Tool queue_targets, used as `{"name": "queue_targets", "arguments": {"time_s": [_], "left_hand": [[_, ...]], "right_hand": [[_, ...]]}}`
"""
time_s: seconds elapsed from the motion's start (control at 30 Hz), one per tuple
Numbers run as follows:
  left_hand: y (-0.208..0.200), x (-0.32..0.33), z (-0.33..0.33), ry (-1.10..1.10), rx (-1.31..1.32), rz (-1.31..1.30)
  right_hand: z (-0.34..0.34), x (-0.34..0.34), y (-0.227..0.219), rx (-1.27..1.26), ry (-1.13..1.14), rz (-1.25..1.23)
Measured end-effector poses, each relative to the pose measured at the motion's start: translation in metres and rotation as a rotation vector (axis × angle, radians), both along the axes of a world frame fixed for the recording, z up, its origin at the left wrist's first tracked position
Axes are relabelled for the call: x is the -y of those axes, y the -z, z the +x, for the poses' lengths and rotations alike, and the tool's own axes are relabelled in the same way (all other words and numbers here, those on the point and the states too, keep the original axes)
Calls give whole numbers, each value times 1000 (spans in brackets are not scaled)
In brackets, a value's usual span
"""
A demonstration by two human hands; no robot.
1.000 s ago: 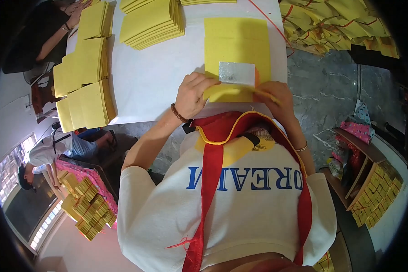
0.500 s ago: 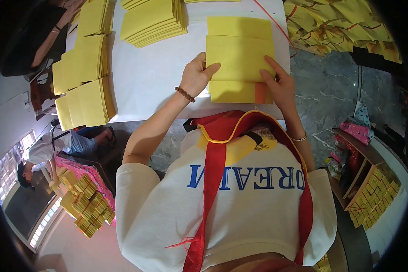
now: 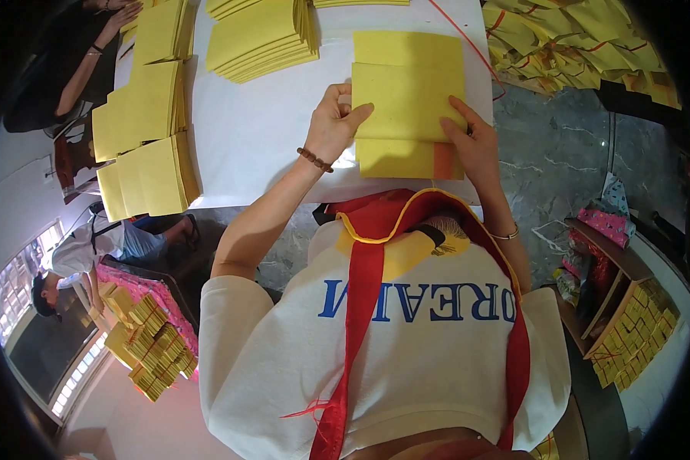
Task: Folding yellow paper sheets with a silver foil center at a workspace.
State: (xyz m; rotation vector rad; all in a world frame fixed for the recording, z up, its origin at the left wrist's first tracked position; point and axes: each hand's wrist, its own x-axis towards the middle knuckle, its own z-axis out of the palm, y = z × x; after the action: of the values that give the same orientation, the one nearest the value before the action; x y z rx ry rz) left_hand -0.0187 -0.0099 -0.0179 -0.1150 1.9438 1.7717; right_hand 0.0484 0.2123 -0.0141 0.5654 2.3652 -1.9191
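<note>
A layered bundle of yellow paper sheets (image 3: 408, 103) lies flat at the near right part of the white table (image 3: 261, 138). Its sheets overlap in steps, and an orange patch marks the near right corner. My left hand (image 3: 337, 121) pinches the left edge, thumb on top and fingers partly hidden beneath. On the opposite edge, my right hand (image 3: 474, 139) grips the bundle between thumb and fingers. Fanned stacks of yellow paper (image 3: 261, 38) rest farther back, and more yellow stacks (image 3: 157, 172) line the table's left side.
A thin red string (image 3: 468, 37) runs over the table's far right edge. Beyond it is a heap of tied yellow paper (image 3: 575, 42). At the far left, a person's arm (image 3: 77, 80) reaches toward the stacks; another person (image 3: 100, 238) stands by tied bundles (image 3: 157, 345).
</note>
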Motion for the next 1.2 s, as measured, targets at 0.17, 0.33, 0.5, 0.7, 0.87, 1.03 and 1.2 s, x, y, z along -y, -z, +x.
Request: {"name": "queue_targets", "arguments": {"time_s": [0.17,0.33,0.5,0.7,0.87,1.03,1.2], "left_hand": [[-22,-6,4,24,-962,-584],[-28,-50,14,392,-1139,-785],[5,-51,15,498,-1149,-897],[3,-53,11,612,-1087,-968],[9,-43,6,474,-975,-673],[-5,-20,5,184,-940,-254],[-6,2,20,369,-1079,-414]], "right_hand": [[0,2,0,-25,22,-33],[1,1,3,-25,26,49],[4,0,-8,-31,-47,301],[-11,26,-22,-468,-339,1048],[-25,33,8,-527,-518,773],[-22,40,5,-429,-543,1059],[-21,44,4,-433,-562,1075]]}}
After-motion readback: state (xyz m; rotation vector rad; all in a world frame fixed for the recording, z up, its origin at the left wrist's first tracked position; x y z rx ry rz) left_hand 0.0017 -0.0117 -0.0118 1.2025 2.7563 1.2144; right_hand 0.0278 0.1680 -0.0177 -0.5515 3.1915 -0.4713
